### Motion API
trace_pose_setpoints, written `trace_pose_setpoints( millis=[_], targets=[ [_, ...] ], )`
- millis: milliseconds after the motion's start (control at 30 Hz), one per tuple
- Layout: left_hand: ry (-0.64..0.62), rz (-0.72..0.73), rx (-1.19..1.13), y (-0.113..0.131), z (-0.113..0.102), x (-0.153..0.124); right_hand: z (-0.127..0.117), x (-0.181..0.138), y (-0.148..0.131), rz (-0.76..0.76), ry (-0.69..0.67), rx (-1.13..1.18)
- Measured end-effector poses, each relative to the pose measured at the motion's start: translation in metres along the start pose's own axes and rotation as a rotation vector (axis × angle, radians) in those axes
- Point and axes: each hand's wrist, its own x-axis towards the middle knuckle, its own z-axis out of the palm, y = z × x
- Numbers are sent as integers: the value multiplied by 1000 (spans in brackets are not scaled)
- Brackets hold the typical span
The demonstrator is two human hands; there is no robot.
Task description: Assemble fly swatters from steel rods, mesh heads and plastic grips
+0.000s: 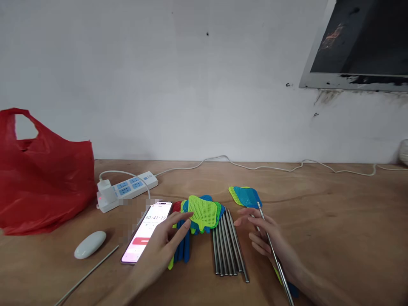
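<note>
A pile of plastic fly swatter heads lies mid-table, with a yellow-green fly swatter head (202, 211) on top and blue, green and red ones beneath. My left hand (168, 238) reaches over its left edge, fingers extended, the fingertips at the mesh. Whether they press on it I cannot tell. Blue handles (182, 247) lie partly under that hand. My right hand (270, 240) holds a slim metal rod (273, 254) slanting across its fingers. Between the hands several metal rods (225, 248) lie side by side. Beyond the right hand is a blue swatter head (246, 196) over a yellow-green one.
A phone (152, 225) showing a running timer lies left of the pile. Behind it sits a white power strip (127, 191) with a plugged-in charger; its cable (226, 157) runs along the wall. Further left are a red plastic bag (47, 182) and a white mouse-shaped object (90, 245).
</note>
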Motion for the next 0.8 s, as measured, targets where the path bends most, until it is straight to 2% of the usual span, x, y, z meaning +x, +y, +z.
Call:
trace_pose_setpoints(
  millis=[133, 267, 400, 467, 700, 800],
  targets=[
    [10, 25, 129, 0, 0, -2, -3, 1, 4, -13, -3, -31],
    [7, 157, 244, 0, -1, -4, -4, 4, 4, -45, -53, -165],
    [-83, 340, 357, -1, 0, -6, -6, 4, -2, -12, -195, -210],
    [-131, 399, 402, -1, 1, -7, -8, 5, -6, 27, -211, -165],
    [-227, 429, 469, 1, 3, -10, -8, 7, -8, -50, 122, 26],
    [-270, 433, 464, 3, 2, -10, -3, 7, -5, -70, 145, 58]
  ],
)
